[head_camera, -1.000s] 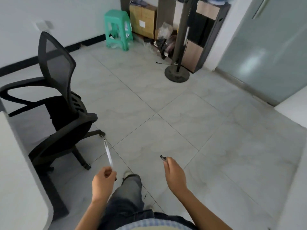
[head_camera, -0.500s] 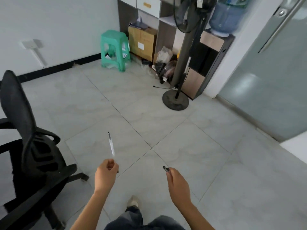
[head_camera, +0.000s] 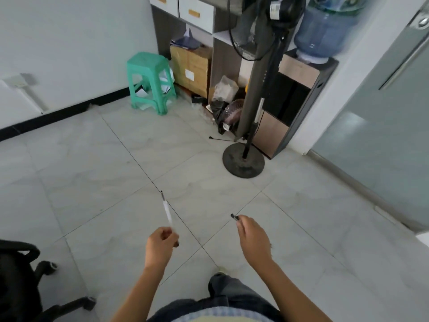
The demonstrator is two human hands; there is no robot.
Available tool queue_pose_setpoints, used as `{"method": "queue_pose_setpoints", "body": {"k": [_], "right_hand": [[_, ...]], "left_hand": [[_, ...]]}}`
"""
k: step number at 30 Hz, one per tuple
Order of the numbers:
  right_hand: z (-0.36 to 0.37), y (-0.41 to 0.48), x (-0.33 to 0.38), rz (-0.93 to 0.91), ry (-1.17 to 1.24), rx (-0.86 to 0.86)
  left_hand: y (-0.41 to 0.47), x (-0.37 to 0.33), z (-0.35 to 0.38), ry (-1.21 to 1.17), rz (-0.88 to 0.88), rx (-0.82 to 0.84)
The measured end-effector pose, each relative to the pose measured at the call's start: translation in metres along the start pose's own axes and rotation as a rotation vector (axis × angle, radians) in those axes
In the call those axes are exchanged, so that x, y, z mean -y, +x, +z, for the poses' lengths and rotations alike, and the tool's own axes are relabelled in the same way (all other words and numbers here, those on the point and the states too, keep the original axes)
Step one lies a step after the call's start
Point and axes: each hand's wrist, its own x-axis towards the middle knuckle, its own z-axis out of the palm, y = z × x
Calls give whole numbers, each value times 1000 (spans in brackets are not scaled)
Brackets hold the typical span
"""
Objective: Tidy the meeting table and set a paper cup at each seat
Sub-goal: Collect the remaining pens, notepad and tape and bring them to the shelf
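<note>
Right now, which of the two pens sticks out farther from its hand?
The white pen in the left hand: most of its length shows. The right hand hides all but the dark tip of its pen.

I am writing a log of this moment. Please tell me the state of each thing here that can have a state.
Left hand: closed around a white pen.
Right hand: closed on a small dark object.
Fan: standing upright.
Green stool: upright.
Water bottle: upside down on its stand.
</note>
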Motion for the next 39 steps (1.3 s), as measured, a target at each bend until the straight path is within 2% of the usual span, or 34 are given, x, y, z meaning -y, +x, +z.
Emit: {"method": "queue_pose_setpoints", "body": {"k": [3,5,8,13,17,25,28,33,39], "right_hand": [[-12,60,-6,-73,17,-8],[-7,90,-7,-100,27,72],[10,125,-2,-169,25,224],[36,207,25,-246,0,254],[61,282,54,-277,-6,271],[88,429,140,-294,-46,253],[94,462,146,-337,-126,296],[101,563,144,-246,-87,234],[90,712,183,-352,-50,149]], "left_hand": [[21,-28,24,-3,16,-36],[37,-41,32,23,14,-79],[60,-46,25,-18,-57,-207],[115,-58,0,-137,-191,-392],[188,-92,-16,-191,-189,-390],[362,-235,-70,-235,12,-386],[398,-261,-65,-243,2,-375],[472,-288,-35,-203,-59,-241],[573,-370,-40,-323,25,-408]]}}
